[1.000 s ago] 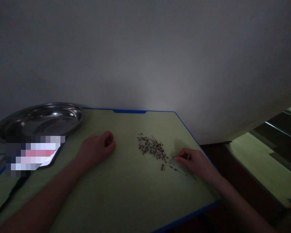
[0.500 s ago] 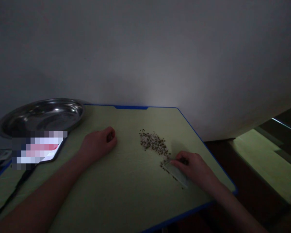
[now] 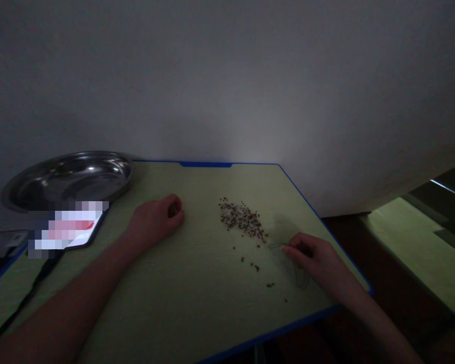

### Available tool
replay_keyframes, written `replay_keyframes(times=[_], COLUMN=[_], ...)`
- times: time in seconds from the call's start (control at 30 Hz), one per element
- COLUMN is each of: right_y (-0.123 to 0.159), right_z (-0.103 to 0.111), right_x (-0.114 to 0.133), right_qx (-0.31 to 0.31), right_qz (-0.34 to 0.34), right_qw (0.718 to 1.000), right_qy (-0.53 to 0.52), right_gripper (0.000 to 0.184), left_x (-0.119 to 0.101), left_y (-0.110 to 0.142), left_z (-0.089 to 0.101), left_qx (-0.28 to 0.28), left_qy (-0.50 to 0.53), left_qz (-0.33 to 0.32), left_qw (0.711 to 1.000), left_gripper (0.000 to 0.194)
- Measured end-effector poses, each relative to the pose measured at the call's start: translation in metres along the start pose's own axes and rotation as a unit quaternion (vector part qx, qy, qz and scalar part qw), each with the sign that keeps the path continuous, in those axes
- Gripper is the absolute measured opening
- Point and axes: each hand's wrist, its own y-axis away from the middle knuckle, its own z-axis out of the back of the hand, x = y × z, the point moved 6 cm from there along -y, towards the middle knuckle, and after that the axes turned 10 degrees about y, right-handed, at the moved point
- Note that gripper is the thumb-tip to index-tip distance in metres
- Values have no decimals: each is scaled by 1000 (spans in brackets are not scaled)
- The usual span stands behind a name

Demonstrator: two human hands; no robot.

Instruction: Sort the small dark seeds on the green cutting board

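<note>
On the table lies a loose pile [image 3: 241,220] of small brown grains mixed with finer whitish ones. My right hand [image 3: 313,255], at the pile's near right, pinches the edge of a thin see-through piece [image 3: 288,265], perhaps a plastic sheet or small bag; blur hides its exact kind. A few stray brown grains [image 3: 256,267] are scattered to the left of this piece. My left hand [image 3: 157,217] rests on the table left of the pile, its fingers curled into a loose fist. Whatever may be inside that fist is hidden.
A wide shiny metal basin [image 3: 72,177] stands at the back left. In front of it lies a phone [image 3: 70,230] with a lit, blurred-out screen and a dark strap [image 3: 30,288]. The pale tabletop [image 3: 167,298] has a blue rim and meets a grey wall [image 3: 227,81].
The thin clear piece in my right hand swept toward the pile, then back right, leaving several grains spread on the table. My left hand stays curled. The view has shifted slightly.
</note>
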Motion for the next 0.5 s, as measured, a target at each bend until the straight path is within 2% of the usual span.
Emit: replay_keyframes(times=[0.17,0.27,0.5], right_y=[21,33,43], right_z=[4,1,-15], right_x=[-16,-20,-14], right_qx=[-21,-28,-15], right_qz=[-37,-56,-65], right_qw=[998,996,996], right_qy=[42,59,60], right_gripper=[27,34,43], left_x=[-1,-1,-1], left_y=[-1,-1,0], left_z=[0,-1,-1], left_qx=[-11,-15,-26], left_qy=[4,2,4], left_qz=[-8,-11,-20], left_qw=[1000,1000,999], left_gripper=[28,28,25])
